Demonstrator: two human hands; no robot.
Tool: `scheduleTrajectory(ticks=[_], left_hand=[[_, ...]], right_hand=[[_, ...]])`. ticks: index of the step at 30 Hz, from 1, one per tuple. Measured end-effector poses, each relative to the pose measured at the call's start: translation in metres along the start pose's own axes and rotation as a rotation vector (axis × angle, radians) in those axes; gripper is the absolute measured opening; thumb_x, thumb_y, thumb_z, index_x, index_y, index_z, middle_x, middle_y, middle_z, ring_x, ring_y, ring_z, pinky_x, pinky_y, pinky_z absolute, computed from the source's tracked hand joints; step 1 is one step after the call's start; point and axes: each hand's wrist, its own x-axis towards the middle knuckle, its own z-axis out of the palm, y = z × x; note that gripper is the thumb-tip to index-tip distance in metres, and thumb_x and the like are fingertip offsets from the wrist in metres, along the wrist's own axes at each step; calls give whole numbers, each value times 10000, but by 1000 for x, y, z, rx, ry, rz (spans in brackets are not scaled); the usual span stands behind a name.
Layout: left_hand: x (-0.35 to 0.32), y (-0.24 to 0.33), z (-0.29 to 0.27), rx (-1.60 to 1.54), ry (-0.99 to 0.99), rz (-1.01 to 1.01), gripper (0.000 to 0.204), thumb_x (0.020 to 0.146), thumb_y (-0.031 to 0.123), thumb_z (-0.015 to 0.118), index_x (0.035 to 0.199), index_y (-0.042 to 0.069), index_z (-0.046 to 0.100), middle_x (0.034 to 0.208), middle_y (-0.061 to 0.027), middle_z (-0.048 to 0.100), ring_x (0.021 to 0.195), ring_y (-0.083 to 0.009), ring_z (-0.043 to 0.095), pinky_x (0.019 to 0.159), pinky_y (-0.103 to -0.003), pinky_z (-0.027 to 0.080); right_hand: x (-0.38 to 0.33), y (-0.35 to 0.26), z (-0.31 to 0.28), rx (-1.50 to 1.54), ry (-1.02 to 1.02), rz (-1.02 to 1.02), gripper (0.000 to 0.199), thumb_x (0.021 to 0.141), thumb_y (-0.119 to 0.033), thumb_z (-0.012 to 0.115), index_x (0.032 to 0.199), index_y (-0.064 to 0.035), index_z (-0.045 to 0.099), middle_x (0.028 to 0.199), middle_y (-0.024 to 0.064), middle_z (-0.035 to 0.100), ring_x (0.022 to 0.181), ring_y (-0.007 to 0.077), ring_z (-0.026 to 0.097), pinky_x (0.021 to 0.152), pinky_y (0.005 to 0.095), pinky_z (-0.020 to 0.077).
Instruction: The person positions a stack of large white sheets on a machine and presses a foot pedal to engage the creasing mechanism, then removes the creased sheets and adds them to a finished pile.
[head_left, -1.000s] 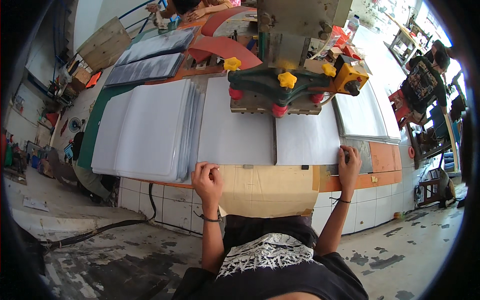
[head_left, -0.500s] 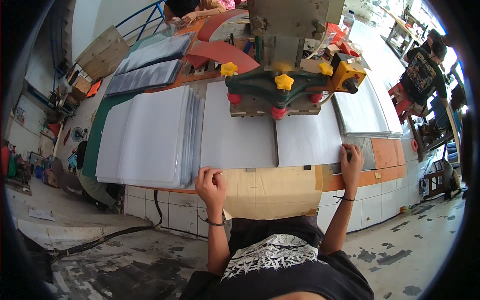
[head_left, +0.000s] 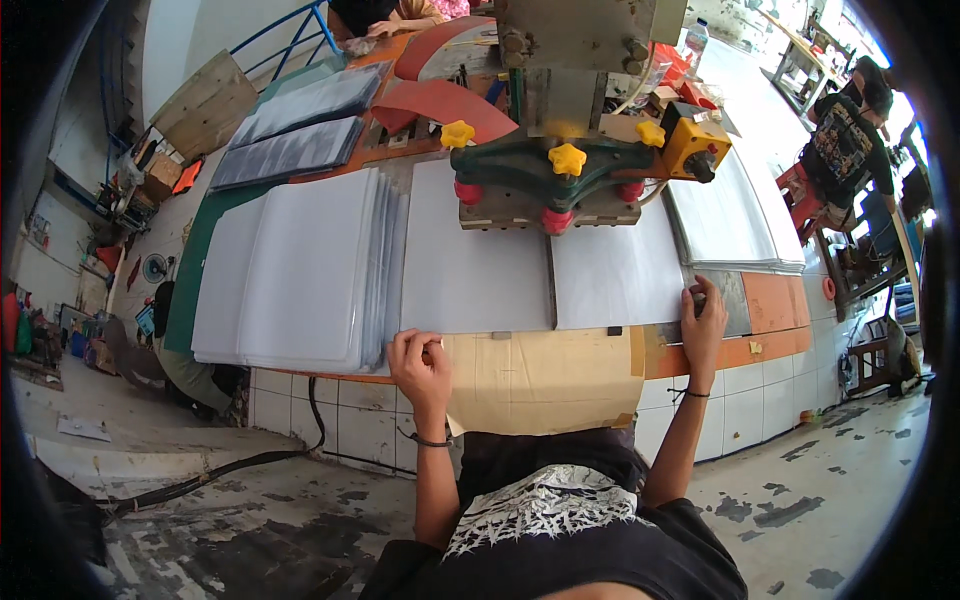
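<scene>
Two white panels, a larger left sheet (head_left: 475,270) and a narrower right sheet (head_left: 615,285), lie flat before me with a dark strip (head_left: 549,285) between them. Their far parts run under the press head (head_left: 555,190), which has yellow star knobs and red feet. My left hand (head_left: 422,370) is closed at the near left corner of the larger sheet; what its fingertips pinch, if anything, is hidden. Beside the right sheet's near right edge rests my right hand (head_left: 704,325), loosely curled, with thumb and fingers apart. Between my hands, tan card (head_left: 545,380) hangs over the table edge.
A thick stack of white sheets in clear plastic (head_left: 300,270) stands left, another stack (head_left: 725,225) right. Dark plastic-covered piles (head_left: 290,155) lie farther left. A yellow box with a knob (head_left: 697,148) juts from the press. Another person's hand (head_left: 382,28) is at the far side.
My right hand's fingers have lifted and loosened slightly at the sheet's edge. My left hand has barely shifted, its fingers curled a little more. The sheets and press look unmoved.
</scene>
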Motion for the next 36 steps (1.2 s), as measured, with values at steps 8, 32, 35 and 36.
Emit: scheduleTrajectory(ticks=[8,32,35,36], left_hand=[[2,-1,-1,46,25,61,91,803,6,603,791,70,667,903,-68,616,861,-301,560,773,-439,449],[0,-7,-2,0,-15,140,102,811,16,630,817,110,670,870,-16,598,787,-241,570,728,-388,412],[0,-7,-2,6,-16,148,104,815,15,629,818,111,669,873,-14,597,789,-236,572,727,-385,411],[0,-6,-2,9,-17,151,105,814,14,629,817,111,669,874,-13,597,789,-235,572,728,-386,411]], right_hand=[[-2,-5,-3,-59,-32,8,333,965,-217,630,1262,-70,591,1089,76,653,1079,275,584,971,422,397],[-6,-5,-3,-51,-7,-34,327,970,-222,627,1258,-73,592,1097,84,649,1092,277,588,990,429,398],[-6,-4,-3,-64,3,-45,315,970,-223,627,1243,-70,601,1096,87,651,1086,278,591,982,426,403],[-6,-3,-2,-68,6,-47,312,970,-224,627,1240,-69,603,1095,88,652,1084,278,592,980,425,404]])
